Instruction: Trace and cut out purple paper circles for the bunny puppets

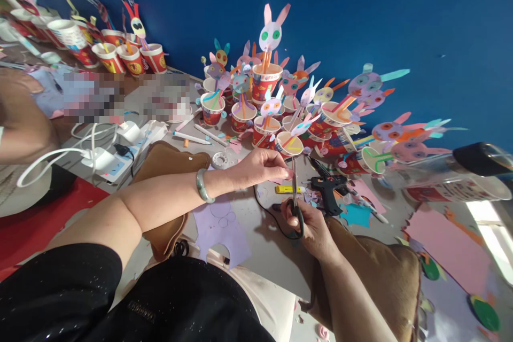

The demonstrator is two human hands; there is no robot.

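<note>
My right hand (310, 227) grips a pair of scissors (295, 192) by its dark handles, with the blades pointing away from me. Close to the blades, the fingers of my left hand (264, 167) are pinched on a small pinkish piece, perhaps paper, mostly hidden by the fingertips. Beneath my left forearm lies a purple paper sheet (236, 235) with drawn circles and a round cutout at its edge. A black glue gun (329, 192) rests to the right of the scissors, and a yellow stick-like item (289, 189) lies just behind them.
Paper cups (266, 131) with paper animal heads crowd the table along the blue wall. A clear bottle (441, 171) stands tilted in view at right, above pink paper (451, 248). Left are a power strip (136, 149), brown cushions (168, 165) and another person's arm (24, 112).
</note>
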